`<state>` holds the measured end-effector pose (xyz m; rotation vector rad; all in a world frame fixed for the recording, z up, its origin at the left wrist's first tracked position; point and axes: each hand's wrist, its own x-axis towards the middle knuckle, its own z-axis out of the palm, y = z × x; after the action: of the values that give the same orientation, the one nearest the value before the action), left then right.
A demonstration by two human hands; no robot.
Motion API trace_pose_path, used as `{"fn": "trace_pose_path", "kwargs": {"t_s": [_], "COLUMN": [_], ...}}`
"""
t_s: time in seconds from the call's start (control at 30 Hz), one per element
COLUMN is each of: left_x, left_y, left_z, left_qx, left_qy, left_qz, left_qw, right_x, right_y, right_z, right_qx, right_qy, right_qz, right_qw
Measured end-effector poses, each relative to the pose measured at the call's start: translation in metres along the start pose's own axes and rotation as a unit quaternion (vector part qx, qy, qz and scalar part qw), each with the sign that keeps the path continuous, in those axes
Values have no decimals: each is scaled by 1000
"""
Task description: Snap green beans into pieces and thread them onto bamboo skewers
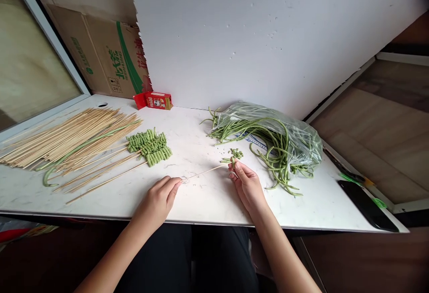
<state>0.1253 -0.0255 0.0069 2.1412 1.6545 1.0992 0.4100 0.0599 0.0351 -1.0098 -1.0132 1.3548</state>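
Observation:
A thin wooden skewer [205, 172] runs between my two hands above the white tabletop. My left hand [160, 198] is closed round its left end. At the other end, the fingers of my right hand [247, 186] pinch a green bean piece [233, 162] at the skewer's tip; whether the tip has pierced it I cannot tell. Just beyond my right fingers lie short cut bean pieces [236, 153]. Left of my hands, several skewers threaded with green beans [149, 146] lie side by side, their bare sticks pointing left.
Many bare skewers [73, 134] lie at the left with a long bean across them. A clear plastic bag [268, 116] of long green beans [279, 143] spills at the right. A red box [160, 100] stands at the back, a black phone [367, 205] at the right edge.

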Motion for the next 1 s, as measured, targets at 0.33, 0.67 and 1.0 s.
{"fn": "trace_pose_path", "kwargs": {"t_s": [0.33,0.67,1.0], "left_x": [1,1,1], "left_y": [1,2,5], "left_z": [-1,-2,-2], "left_qx": [5,9,8], "left_qy": [-2,-5,-5], "left_qz": [5,8,-10], "left_qw": [1000,1000,1000], "right_x": [0,-1,1], "right_y": [-1,-2,-2], "right_z": [3,5,5], "right_qx": [30,47,56], "right_qy": [8,15,14], "right_qz": [18,23,19], "right_qw": [999,999,998]}}
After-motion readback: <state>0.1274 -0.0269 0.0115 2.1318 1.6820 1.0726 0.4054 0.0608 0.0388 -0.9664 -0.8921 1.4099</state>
